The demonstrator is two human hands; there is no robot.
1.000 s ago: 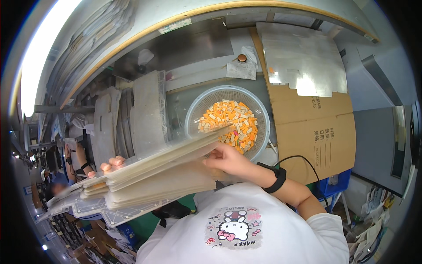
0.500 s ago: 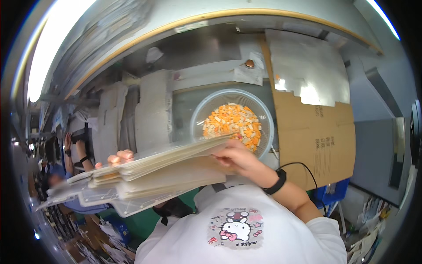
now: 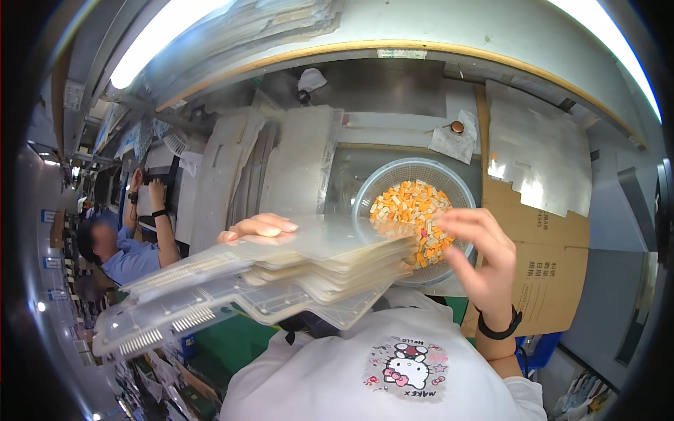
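A thick stack of translucent plastic sheets (image 3: 316, 252) with stepped edges is held tilted in front of my chest. My left hand (image 3: 260, 228) grips its far edge, fingertips over the top sheet and the thumb hidden. Off the stack's right end, my right hand (image 3: 488, 256) is raised with fingers and thumb apart, holding nothing. Behind that end stands a round, pale blue mesh basket (image 3: 414, 163) with many small orange and cream pieces (image 3: 407, 203) in it. The lower sheets fan out toward the left and show rows of short slots.
Flat grey sheets (image 3: 298, 158) lie on the bench left of the basket. To the right are brown cardboard (image 3: 554, 281) and a shiny cut-out sheet (image 3: 540, 147). A small brown knob (image 3: 457, 127) rests on white paper. Another person (image 3: 137, 245) sits at the far left.
My right hand has let go of the stack's right end and opened, moving to the right. The stack is still in my left hand, its sheets more fanned. The whole view has shifted.
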